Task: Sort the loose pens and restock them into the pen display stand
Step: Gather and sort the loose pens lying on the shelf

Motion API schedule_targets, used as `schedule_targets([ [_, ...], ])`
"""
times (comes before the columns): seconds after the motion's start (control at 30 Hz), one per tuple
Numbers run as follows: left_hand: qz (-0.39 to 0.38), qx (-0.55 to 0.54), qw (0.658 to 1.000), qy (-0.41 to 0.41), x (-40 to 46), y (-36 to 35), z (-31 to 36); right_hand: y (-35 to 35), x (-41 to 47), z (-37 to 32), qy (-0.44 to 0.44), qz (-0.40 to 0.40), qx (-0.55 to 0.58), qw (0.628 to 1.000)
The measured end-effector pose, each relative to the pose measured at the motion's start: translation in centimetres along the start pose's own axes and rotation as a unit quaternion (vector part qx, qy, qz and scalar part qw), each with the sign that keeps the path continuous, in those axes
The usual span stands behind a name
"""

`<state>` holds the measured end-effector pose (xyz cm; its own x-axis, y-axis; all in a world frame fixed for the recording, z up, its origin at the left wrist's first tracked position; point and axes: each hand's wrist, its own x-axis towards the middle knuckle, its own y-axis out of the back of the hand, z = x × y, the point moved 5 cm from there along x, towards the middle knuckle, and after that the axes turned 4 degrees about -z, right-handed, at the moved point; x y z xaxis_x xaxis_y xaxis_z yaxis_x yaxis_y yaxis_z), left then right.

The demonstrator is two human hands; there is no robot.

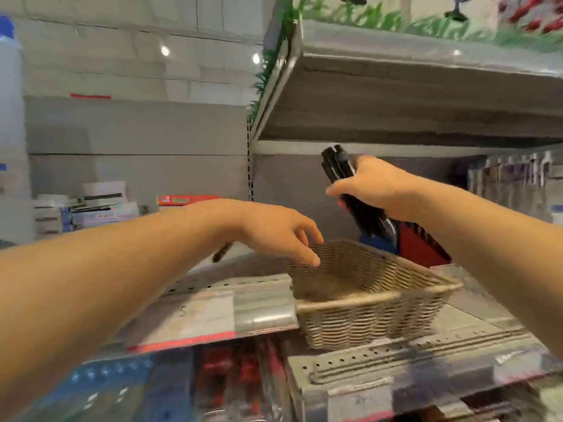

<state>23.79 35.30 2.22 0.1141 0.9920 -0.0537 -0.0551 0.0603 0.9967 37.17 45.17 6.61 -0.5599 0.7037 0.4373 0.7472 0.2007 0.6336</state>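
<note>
My right hand (374, 187) grips a bundle of black pens (338, 166), held tilted above the back of a woven basket (371, 318). The pens stick out above and below my fist. My left hand (280, 229) hovers over the basket's left rim with loosely bent fingers that hold nothing. A dark pen (222, 252) lies on the shelf behind my left wrist. The basket's inside looks bare. No pen display stand is plainly visible; the frame is blurred.
The basket sits on a perforated metal shelf (231, 287). An upper shelf (411, 95) hangs close above my right hand. Red and blue packaging (420, 248) stands behind the basket, hanging packets (511, 178) at the right, boxes (91, 208) at the left.
</note>
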Motion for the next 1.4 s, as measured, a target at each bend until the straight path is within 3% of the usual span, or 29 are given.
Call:
schedule_targets([
  [0.1, -0.053, 0.085, 0.994, 0.041, 5.4, -0.6, 1.7, 1.2, 0.6, 4.5, 0.011, -0.052, -0.1, 0.994],
  [0.2, -0.108, 0.17, 0.969, 0.144, 8.2, -1.7, 0.0, 1.1, 1.9, 6.9, 0.037, -0.116, -0.163, 0.979],
  [0.33, -0.144, 0.189, 0.947, 0.216, 7.8, -3.4, -2.7, -0.7, 4.7, 7.7, 0.045, -0.204, -0.157, 0.965],
  [0.57, -0.121, 0.108, 0.96, 0.229, 7.2, -3.1, -3.5, -8.1, 9.7, 8.5, 0.136, -0.31, -0.253, 0.906],
  [0.67, -0.082, 0.088, 0.969, 0.216, 7.4, -2.6, -3.5, -11.5, 11.3, 9.8, 0.146, -0.349, -0.317, 0.87],
  [0.9, -0.093, 0.067, 0.965, 0.237, 7.2, -2.8, -5.0, -17.0, 13.7, 13.8, 0.137, -0.43, -0.389, 0.803],
  [1.1, -0.08, 0.002, 0.969, 0.233, 7.0, -2.7, -6.3, -17.5, 14.1, 14.3, 0.155, -0.428, -0.385, 0.803],
  [1.4, -0.087, 0.003, 0.97, 0.227, 7.0, -2.6, -6.3, -15.8, 12.7, 13.7, 0.166, -0.455, -0.394, 0.782],
])
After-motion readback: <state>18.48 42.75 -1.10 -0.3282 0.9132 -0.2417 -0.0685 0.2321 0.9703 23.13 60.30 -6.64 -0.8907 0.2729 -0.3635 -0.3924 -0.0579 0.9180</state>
